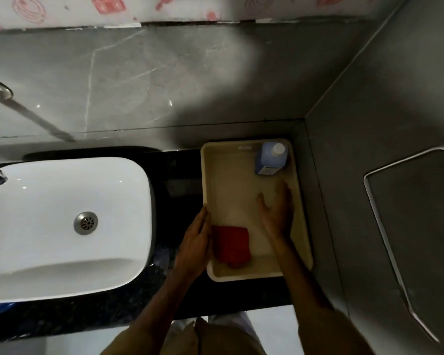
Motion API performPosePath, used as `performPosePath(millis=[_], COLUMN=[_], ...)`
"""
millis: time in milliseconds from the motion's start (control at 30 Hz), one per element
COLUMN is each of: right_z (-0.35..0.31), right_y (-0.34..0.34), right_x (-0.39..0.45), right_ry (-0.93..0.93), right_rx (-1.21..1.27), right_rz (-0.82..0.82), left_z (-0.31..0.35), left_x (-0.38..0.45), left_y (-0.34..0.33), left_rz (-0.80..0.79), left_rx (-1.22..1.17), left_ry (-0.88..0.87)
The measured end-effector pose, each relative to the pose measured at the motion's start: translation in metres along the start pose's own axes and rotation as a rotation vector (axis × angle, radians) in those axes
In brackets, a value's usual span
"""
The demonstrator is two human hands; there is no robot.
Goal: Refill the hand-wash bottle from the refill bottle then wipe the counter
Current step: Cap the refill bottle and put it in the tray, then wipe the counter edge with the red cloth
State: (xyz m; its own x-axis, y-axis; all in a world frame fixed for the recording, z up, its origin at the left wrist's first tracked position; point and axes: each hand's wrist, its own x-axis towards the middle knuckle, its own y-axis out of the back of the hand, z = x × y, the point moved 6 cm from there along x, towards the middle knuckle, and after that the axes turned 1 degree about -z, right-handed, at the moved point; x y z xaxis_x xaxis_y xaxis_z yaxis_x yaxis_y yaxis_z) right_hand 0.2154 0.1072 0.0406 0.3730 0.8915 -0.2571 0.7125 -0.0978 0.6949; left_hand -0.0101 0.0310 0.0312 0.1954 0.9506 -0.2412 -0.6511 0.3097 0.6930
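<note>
Inside the tray (246, 276), the blue refill bottle (271, 160) stood upright just beyond the spread, empty right hand (277, 213), the nearer one.

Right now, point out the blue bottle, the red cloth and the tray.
blue bottle (268, 160): head view, on its blue body below the white cap.
red cloth (231, 245): head view, on the middle of the folded cloth.
tray (203, 172): head view, on its left rim.

Bottle (270, 160) label seemingly unreadable.
</note>
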Motion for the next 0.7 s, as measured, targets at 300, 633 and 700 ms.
performPosePath(millis=[300, 633, 700], right_z=[0.021, 0.024, 0.023], right_y=[-0.091, -0.084, -0.075], right_x=[-0.139, -0.134, -0.134], right_ry=[0.154, 0.171, 0.139], right_rx=[-0.445, -0.337, -0.177], right_rz=[-0.248, -0.156, -0.117], left_z=[-0.011, -0.04, -0.048], left_x=[-0.016, -0.075, -0.093], left_y=[-0.012, 0.001, 0.005], left_rz=[-0.01, 0.087, 0.083], left_rx=[0.039, -0.007, -0.012], left_ry=[0.033, 0.099, 0.093])
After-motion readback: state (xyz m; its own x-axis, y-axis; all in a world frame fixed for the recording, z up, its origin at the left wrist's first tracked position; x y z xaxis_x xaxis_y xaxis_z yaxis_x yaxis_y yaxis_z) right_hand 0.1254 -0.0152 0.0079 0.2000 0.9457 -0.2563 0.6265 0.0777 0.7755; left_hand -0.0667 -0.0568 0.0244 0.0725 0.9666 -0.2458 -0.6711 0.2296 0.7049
